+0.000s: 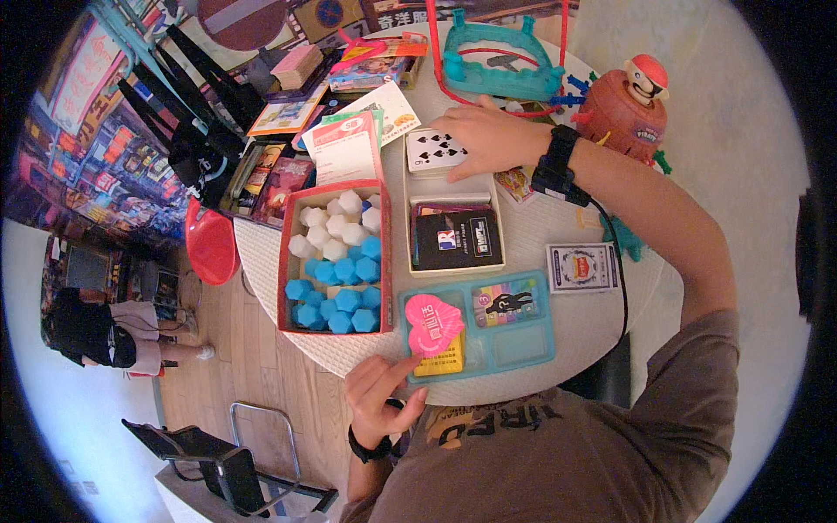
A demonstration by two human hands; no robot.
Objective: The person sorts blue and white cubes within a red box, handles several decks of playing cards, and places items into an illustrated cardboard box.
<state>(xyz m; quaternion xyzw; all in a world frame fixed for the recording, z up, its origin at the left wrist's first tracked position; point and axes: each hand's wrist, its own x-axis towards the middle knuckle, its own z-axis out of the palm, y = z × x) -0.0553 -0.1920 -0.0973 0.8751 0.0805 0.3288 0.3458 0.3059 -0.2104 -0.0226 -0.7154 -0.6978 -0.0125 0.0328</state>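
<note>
My right hand [487,140], with a black watch on its wrist, lies over a stack of playing cards [431,151] with a spade card face up. Its fingers and thumb lie about the stack; whether they grip it is hidden. The stack is in the upper part of a white box [451,188]. Black card packs [454,238] fill the lower part. My left hand [379,395] hangs at the table's front edge, fingers apart and holding nothing. Its index fingertip reaches a pink heart-shaped card [431,323] on yellow cards [441,359] in a teal divided tray [549,327].
A red-rimmed box [386,261] holds blue and white hexagonal pieces [350,269]. A boxed card deck [582,268] lies right of the tray. A pirate barrel toy [621,121] and a teal plastic frame [503,62] stand farther back. A black cable [624,287] runs from the right wrist.
</note>
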